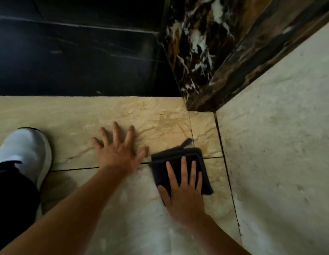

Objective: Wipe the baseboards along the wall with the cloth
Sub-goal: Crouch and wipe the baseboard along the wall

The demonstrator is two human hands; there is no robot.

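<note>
A folded black cloth (176,159) lies flat on the beige marble floor (123,208). My right hand (184,192) rests palm-down on its near half, fingers spread. To its left, my left hand (119,148) is pressed flat on the bare floor, fingers apart, touching nothing else. Right of the cloth runs the pale stone wall (279,144), meeting the floor along a dark joint (226,168). I cannot make out a separate baseboard strip there.
A dark veined marble pillar (206,57) stands at the far corner where the wall ends. Black floor tiles (77,57) lie beyond the beige ones. A white shoe (25,151) and dark trouser leg (10,199) are at the left.
</note>
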